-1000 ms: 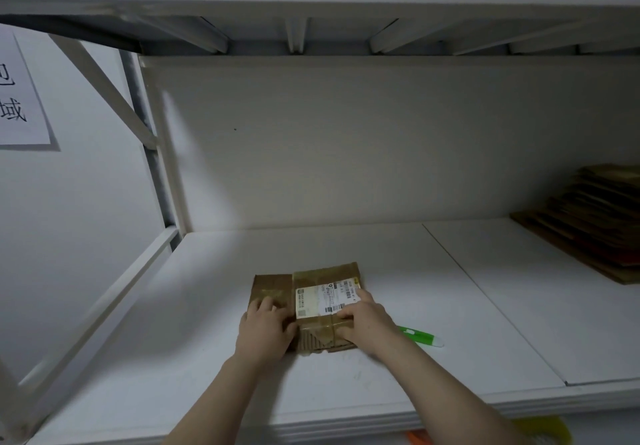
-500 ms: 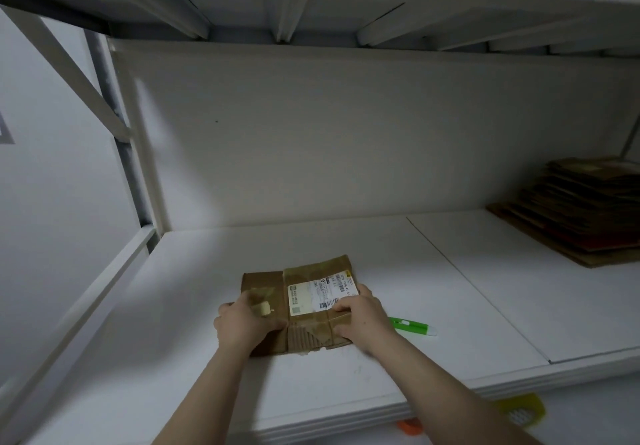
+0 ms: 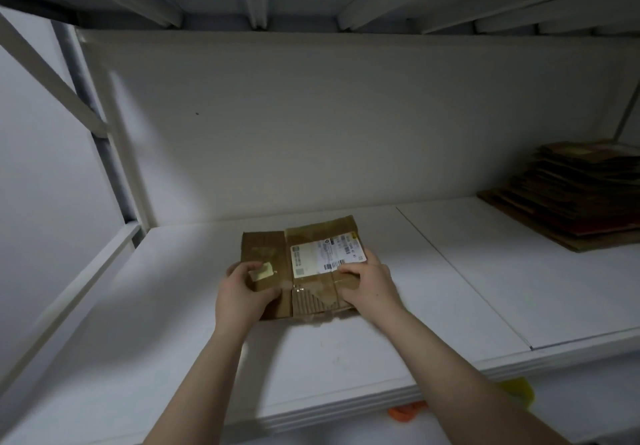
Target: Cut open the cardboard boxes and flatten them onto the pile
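A head-worn view looks down onto a white shelf [image 3: 346, 358] inside a pale metal rack. A small brown cardboard box [image 3: 313, 292], already collapsed nearly flat, sits toward the middle of the shelf, closer to the front edge than to the back panel.

Both hands hold it. The left hand [image 3: 242, 295] grips the left edge, its fingers curled round the board and its thumb on top beside a loose scrap of pale tape [image 3: 262, 270]. The right hand [image 3: 367, 285] grips the right edge, its fingers bent over the top face just under a white shipping label [image 3: 329, 255]; its thumb is hidden.

The board is matte corrugated card, creased into panels. Its near part is torn so the ribbing shows, and glossy clear tape crosses the middle. It looks light and fairly stiff across each panel but floppy at the folds, so it is best held by two opposite edges, as it is now. The taped patches are likely slick and the torn strip weak.

A pile [image 3: 581, 202] of flattened brown boxes lies at the back right corner of the shelf, well apart from the hands. Something orange [image 3: 405, 411] and something yellow [image 3: 519, 387] show below the front edge, too hidden to identify.
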